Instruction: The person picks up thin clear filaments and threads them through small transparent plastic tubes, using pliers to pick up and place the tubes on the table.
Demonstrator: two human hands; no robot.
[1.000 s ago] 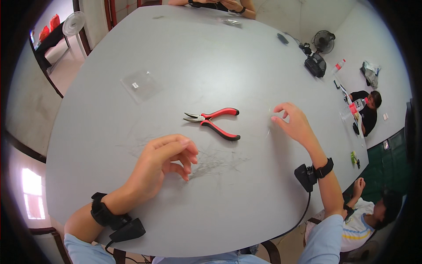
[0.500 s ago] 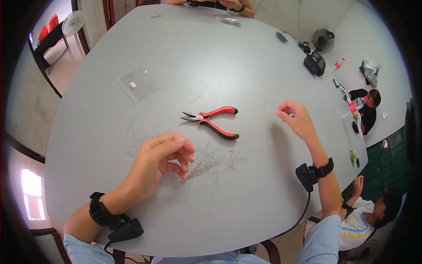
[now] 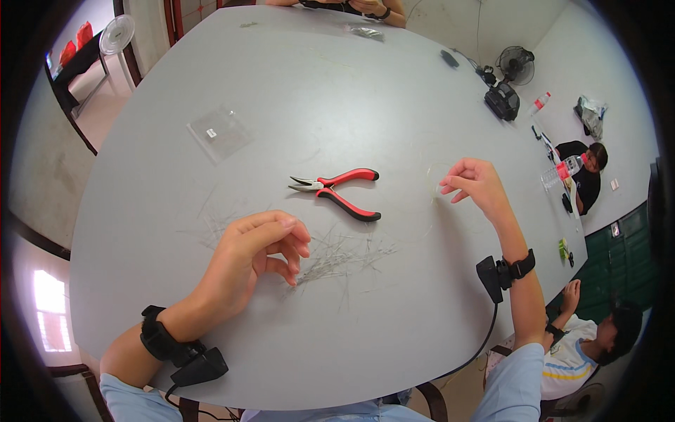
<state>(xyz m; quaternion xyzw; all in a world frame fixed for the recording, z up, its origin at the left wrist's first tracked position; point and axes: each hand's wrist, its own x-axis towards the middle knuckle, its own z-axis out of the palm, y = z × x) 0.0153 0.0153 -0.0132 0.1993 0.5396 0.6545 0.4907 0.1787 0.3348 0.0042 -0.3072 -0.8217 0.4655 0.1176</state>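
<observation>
Seemingly pinching a faint, thin strand (image 3: 430,171) in the right hand (image 3: 478,184), at and just left of its fingertips; curling the left hand (image 3: 247,259) loosely, apparently around nothing, beside thin wires (image 3: 343,256) just right of its fingertips. Could lose the strand through a slack pinch, or scatter the wires with a careless sweep. From the pinch, bows leftward, with its long axis roughly near-to-far and ends too faint to follow

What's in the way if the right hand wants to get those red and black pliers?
Nothing solid that I can see. A thin, pale strand shows faintly at the right hand, on the side toward the pliers. Past it there's only gray tabletop.
</observation>
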